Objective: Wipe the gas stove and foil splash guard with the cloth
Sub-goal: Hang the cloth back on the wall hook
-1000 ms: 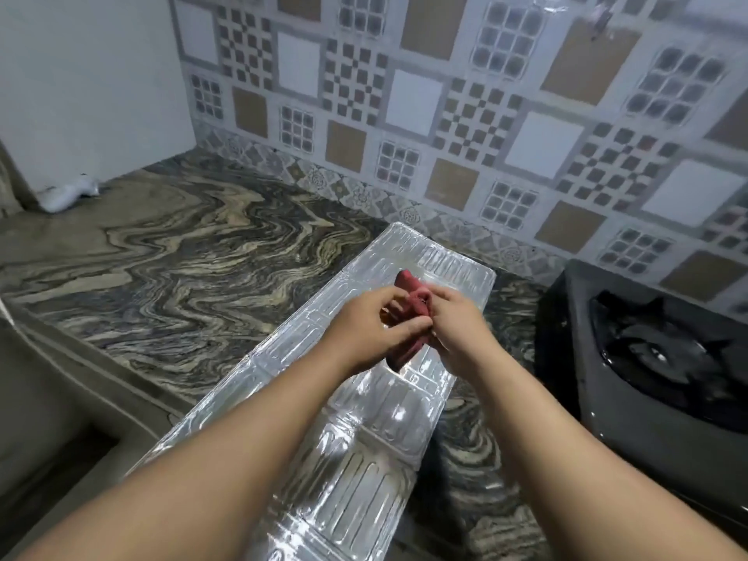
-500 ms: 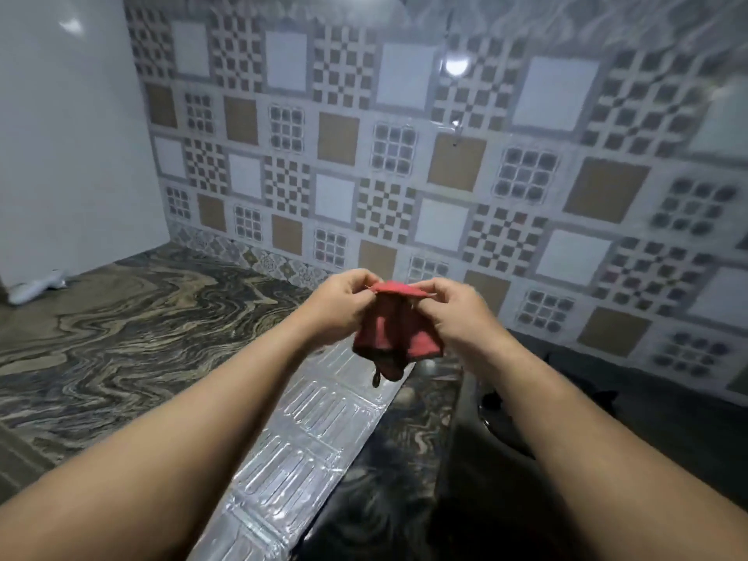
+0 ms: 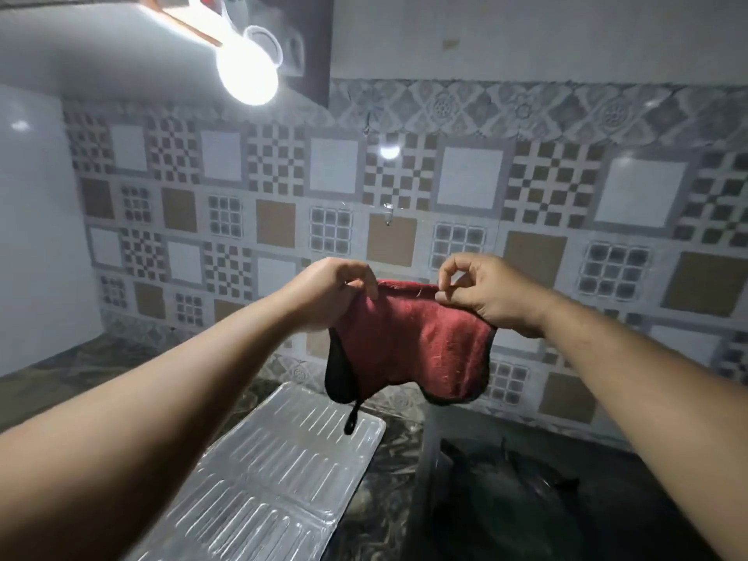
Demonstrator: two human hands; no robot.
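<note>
Both hands are pinching the red cloth (image 3: 417, 342) by its top edge, left hand (image 3: 332, 293) and right hand (image 3: 485, 293), up in the air over the foil splash guard (image 3: 283, 471), and it looks soft, light and floppy, so I'd bunch it up before wiping.

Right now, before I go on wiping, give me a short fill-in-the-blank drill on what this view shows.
1. The cloth is coloured ____.
2. It is held up by ____ hands, the left hand and the right hand.
3. The foil splash guard lies ____ on the counter.
4. The lit bulb is at the upper ____.

Missing words: red; two; flat; left
</note>
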